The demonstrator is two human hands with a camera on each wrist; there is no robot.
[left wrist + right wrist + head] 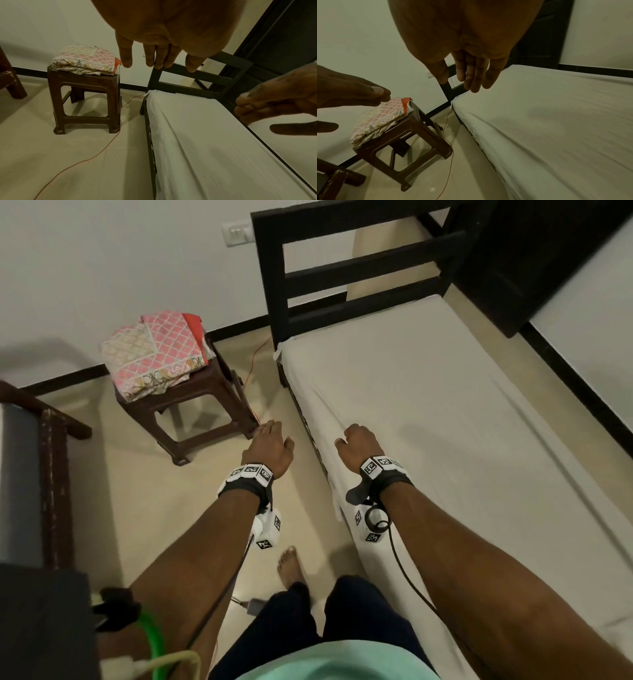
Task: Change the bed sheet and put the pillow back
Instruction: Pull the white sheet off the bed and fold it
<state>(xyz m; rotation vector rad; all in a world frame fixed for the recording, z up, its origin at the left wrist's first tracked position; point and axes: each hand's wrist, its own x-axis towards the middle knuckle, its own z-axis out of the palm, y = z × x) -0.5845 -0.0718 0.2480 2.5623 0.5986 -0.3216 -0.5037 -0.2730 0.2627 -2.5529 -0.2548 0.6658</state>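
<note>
A folded pink and cream patterned sheet [156,356] lies on a brown plastic stool [205,402] left of the bed. The mattress [428,422] has a plain white cover and a dark slatted headboard [342,268]. My left hand [269,445] hangs open over the floor between the stool and the bed, its fingers [154,58] straight and holding nothing. My right hand [358,441] hovers open above the near edge of the mattress, its fingers [471,75] relaxed and empty. No pillow is in view.
A thin orange wire [109,143] runs across the tiled floor past the stool. A dark wooden piece of furniture [51,467] stands at the left. My bare foot [291,566] is on the floor beside the bed. A dark door [534,251] sits behind the headboard.
</note>
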